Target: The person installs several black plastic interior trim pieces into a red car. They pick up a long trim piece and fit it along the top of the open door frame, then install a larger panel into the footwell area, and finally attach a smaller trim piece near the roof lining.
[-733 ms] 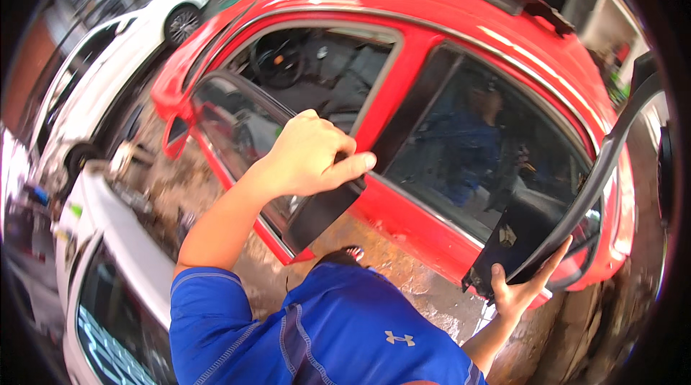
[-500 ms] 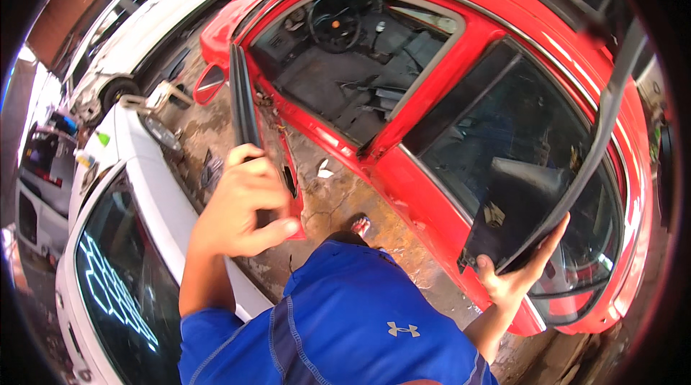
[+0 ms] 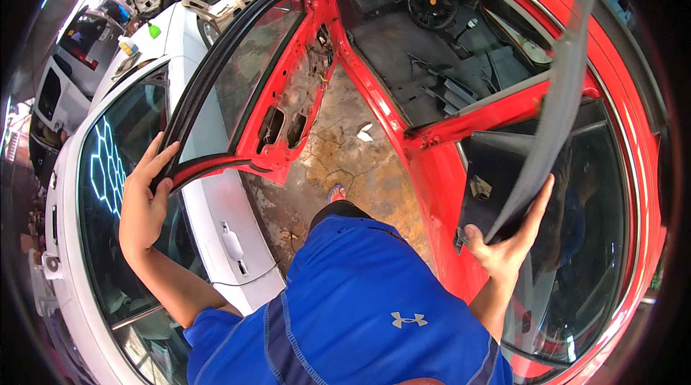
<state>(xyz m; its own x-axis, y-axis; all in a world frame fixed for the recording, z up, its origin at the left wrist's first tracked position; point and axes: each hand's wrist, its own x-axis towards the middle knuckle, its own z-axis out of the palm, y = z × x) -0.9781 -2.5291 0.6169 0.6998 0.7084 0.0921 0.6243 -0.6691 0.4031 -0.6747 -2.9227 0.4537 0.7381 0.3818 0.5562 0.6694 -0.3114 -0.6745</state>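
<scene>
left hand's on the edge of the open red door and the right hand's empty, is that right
Not quite: the right hand is not empty. The head view shows it holding a black panel. The left hand is indeed on the edge of the open red door.

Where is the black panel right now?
In the head view, the black panel is right of centre, held in the right hand, in front of the rear side window of the red car.

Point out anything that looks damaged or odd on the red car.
On the red car, the open front door looks stripped: bare metal with cutouts, no inner trim. No seat shows through the doorway.
</scene>
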